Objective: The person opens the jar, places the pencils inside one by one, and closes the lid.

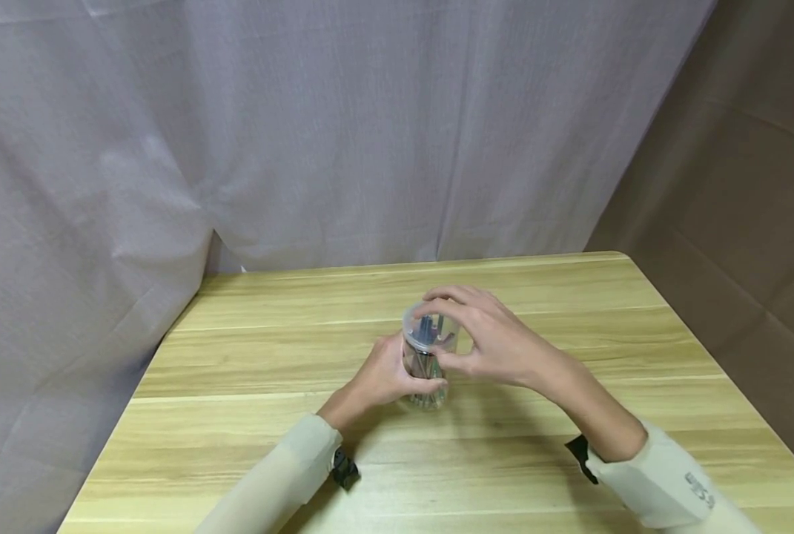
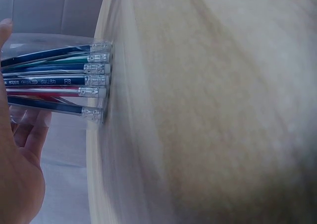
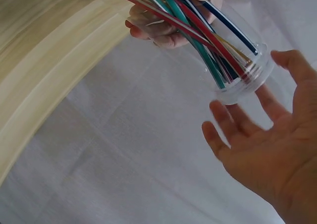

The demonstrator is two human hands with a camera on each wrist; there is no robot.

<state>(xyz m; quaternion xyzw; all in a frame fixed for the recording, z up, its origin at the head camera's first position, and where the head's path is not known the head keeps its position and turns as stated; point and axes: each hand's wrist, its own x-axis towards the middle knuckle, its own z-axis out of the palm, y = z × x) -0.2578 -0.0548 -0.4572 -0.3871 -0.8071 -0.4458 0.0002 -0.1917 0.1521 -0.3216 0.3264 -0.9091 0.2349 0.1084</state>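
A clear plastic jar of pencils stands upright on the table, its transparent lid at the top. My left hand grips the jar's side, with the thumb across the front and the other fingers behind it. From above, my right hand holds the lid, its thumb at the near edge and fingers curved round to the far side. Blue, red and green pencils show in the right wrist view. Their metal-banded eraser ends sit at the jar's bottom in the left wrist view.
The wooden table has a light striped grain. A grey cloth hangs behind it, and a brownish panel stands along the right side. Dark straps show at both wrists.
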